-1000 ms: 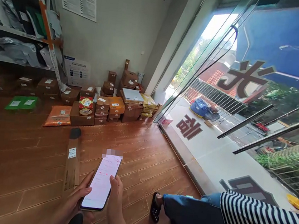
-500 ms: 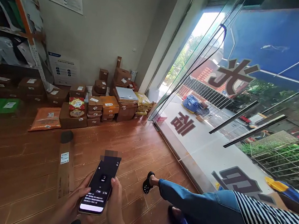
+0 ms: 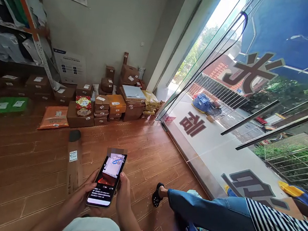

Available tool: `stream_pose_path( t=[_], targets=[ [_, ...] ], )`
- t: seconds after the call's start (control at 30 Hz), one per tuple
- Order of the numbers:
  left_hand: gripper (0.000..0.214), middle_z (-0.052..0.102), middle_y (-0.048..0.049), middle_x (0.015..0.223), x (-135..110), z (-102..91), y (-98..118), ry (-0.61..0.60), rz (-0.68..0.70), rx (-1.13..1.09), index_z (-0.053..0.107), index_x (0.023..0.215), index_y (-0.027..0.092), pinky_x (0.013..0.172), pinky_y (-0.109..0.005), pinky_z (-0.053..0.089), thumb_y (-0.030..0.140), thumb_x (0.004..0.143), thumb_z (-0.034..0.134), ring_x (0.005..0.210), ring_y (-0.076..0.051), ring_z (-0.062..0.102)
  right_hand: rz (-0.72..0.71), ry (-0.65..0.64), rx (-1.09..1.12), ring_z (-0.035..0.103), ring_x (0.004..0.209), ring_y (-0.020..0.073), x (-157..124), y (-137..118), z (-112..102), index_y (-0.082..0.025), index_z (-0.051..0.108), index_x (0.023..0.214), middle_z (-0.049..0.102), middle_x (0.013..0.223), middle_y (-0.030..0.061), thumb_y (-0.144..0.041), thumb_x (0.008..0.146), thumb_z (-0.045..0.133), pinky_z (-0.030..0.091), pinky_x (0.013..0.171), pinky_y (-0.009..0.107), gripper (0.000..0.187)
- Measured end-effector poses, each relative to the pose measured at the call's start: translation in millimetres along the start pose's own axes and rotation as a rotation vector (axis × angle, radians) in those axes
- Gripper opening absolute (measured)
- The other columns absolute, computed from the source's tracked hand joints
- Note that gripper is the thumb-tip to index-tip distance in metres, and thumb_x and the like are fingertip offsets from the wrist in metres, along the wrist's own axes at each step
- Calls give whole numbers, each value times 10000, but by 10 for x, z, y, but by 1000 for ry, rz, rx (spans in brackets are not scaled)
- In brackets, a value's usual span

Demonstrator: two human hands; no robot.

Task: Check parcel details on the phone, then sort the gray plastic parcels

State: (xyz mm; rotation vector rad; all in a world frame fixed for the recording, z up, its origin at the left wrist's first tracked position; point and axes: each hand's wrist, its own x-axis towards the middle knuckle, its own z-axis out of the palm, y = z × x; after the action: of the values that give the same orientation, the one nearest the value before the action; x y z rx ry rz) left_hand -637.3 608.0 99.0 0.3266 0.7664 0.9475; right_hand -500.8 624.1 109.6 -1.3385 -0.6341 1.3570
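A smartphone [image 3: 102,191] is held upright between my two hands, low in the view. Its lit screen shows a photo of a white label with blue handwriting, with lines of text below. My left hand [image 3: 86,189] grips the phone's left side, its thumb lying over the screen's edge. Along the right edge, my right hand [image 3: 123,191] is closed on the phone with the thumb pressed near the side. The fingers behind the phone are hidden.
A long brown parcel [image 3: 74,164] lies on the wooden floor. Stacked cardboard boxes [image 3: 134,111], an orange parcel [image 3: 55,117] and green boxes [image 3: 12,105] line the wall. A shelf post [image 3: 37,41] stands left. Beside me at right sits a person in jeans [image 3: 207,208], near glass doors [image 3: 209,144].
The phone's screen has gone from a dark loading display to a photo of a label. The camera view has shifted slightly; both hands keep hold of the phone.
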Motion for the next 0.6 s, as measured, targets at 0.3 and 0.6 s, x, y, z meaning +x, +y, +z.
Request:
stream_pose_path(
  t=[0.3, 0.6],
  targets=[
    [984, 369, -105, 1528, -86, 62, 38, 4, -18, 217, 124, 1553, 293, 483, -288, 518, 488, 769, 687, 942, -321, 676, -87, -113, 207, 536, 652, 109, 181, -353, 96, -174, 590, 819, 616, 688, -44, -518, 636, 693, 443, 616, 220, 404],
    [1023, 423, -84, 1498, 71, -101, -49, 47, 3, 304, 345, 1500, 245, 603, -338, 581, 572, 633, 778, 1179, -399, 570, -116, -25, 97, 576, 623, 114, 255, -298, 186, -175, 504, 951, 645, 725, -37, -414, 507, 858, 480, 579, 234, 616]
  ],
)
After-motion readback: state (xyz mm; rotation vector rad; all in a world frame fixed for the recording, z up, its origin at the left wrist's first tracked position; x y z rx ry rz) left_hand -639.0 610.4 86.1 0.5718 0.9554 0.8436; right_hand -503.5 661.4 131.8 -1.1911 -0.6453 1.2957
